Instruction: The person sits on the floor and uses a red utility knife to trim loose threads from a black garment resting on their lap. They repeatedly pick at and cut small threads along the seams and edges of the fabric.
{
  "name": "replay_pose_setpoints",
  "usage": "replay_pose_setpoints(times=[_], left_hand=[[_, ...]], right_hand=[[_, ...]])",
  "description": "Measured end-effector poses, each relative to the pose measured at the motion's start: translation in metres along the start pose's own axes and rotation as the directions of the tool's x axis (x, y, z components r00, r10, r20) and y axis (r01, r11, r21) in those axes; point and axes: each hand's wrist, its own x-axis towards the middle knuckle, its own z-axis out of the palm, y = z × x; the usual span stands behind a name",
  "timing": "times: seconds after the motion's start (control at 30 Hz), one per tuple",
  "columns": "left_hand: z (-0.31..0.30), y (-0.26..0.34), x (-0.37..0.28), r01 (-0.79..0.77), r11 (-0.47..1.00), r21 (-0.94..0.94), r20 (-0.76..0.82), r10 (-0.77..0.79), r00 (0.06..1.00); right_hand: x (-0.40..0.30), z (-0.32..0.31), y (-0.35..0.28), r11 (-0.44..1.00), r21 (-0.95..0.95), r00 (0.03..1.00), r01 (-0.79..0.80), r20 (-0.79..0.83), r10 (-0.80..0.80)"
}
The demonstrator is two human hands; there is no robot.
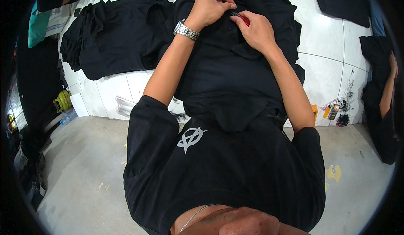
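Observation:
A black garment (214, 58) lies spread in front of me over a white tiled table, and a button shows near its middle. My left hand (210, 8), with a metal watch (186, 30) on the wrist, is above the garment's upper part. Its thumb and index finger are pinched together; whatever may be between them is too small to make out. Close by on the right, my right hand (257, 31) grips small red-handled thread snips (243, 20). Their dark tips point up and left towards my left fingertips.
A heap of folded black garments (116, 36) lies to the left. More black cloth (337, 1) is at the upper right. Loose dark thread (343, 120) and a yellow-and-grey cutter (333, 112) lie near the right front edge. Another person's arm (387, 93) shows at far right.

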Motion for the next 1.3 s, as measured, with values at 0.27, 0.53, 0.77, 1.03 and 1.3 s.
replay_pose_setpoints(times=[0.27,0.53,0.77,1.03,1.3], left_hand=[[-0.014,0.016,-0.022,-0.083,0.996,-0.04,-0.126,0.078,0.989],[-0.166,-0.054,-0.235,0.32,0.86,0.397,0.24,-0.434,0.869],[-0.112,-0.027,-0.21,0.245,0.766,0.594,-0.179,-0.171,0.969],[0.03,0.038,-0.026,0.059,0.728,0.683,-0.216,0.125,0.968],[-0.007,0.029,-0.06,0.101,0.989,0.11,-0.328,-0.06,0.943]], right_hand=[[-0.001,0.004,0.008,0.993,0.119,0.997,0.019,-0.076,-0.01],[0.007,0.0,0.018,0.818,0.575,0.981,-0.016,-0.15,0.125],[0.009,-0.001,0.018,0.752,0.659,0.975,-0.027,-0.148,0.165],[0.009,0.0,0.019,0.728,0.685,0.977,-0.022,-0.14,0.162],[0.004,-0.006,0.012,0.783,0.621,0.979,-0.041,-0.131,0.155]])
